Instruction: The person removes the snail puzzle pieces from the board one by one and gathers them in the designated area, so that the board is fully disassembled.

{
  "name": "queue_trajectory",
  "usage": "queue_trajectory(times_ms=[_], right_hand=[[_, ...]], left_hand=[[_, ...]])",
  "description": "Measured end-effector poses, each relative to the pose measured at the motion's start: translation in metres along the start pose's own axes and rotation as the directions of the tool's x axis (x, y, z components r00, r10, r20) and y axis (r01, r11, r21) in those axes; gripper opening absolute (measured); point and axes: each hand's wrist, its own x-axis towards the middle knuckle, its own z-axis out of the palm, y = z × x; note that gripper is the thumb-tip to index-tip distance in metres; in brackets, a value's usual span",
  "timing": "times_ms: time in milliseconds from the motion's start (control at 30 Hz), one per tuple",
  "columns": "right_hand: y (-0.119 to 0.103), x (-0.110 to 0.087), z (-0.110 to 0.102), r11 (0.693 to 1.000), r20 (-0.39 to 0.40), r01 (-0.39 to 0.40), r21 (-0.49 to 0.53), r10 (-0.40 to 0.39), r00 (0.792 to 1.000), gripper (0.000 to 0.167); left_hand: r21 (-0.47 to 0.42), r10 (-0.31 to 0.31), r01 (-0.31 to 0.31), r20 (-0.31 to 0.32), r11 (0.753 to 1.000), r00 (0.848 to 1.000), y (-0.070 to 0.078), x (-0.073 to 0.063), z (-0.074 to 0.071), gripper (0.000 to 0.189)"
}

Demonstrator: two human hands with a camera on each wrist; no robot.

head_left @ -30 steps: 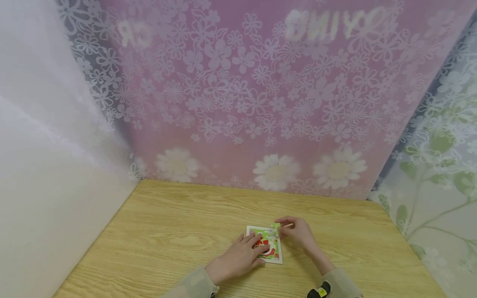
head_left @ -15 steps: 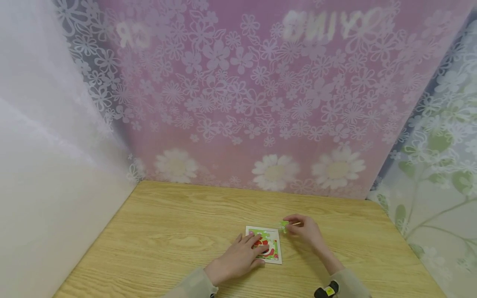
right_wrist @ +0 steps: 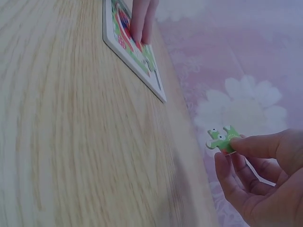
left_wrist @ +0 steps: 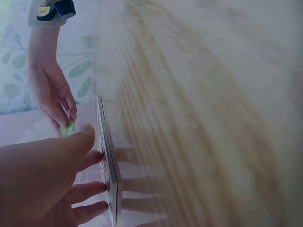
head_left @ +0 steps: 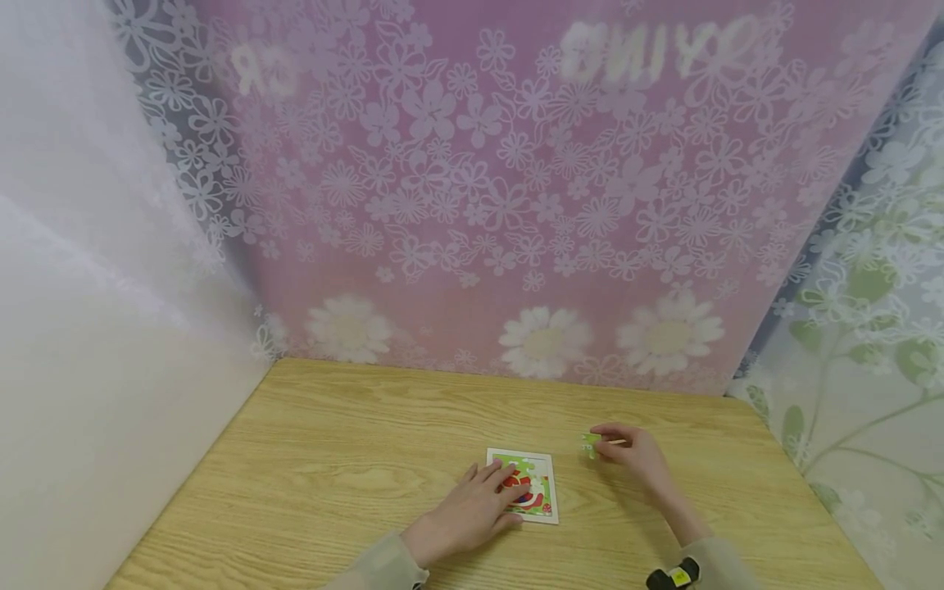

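The left hand (head_left: 472,506) lies palm down with its fingers spread and nearly straight, while the right hand (head_left: 638,460) is raised, well apart, its thumb and fingers making a pinch.

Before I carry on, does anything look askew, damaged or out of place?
Only the puzzle: its far right corner is bare, and a green piece sits pinched in the right hand. No spill or damage shows.

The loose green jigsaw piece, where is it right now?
In the head view, the loose green jigsaw piece is pinched by the right hand above the yellowish wooden table, right of the white-bordered square puzzle.
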Motion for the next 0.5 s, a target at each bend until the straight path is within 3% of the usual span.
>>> queue_trajectory(times_ms=[500], right_hand=[[0.014,0.000,-0.051,0.996,-0.012,-0.002,-0.088,0.001,1.000,0.040]], left_hand=[[0.013,0.029,-0.029,-0.031,1.000,0.999,-0.003,-0.005,0.001,0.050]])
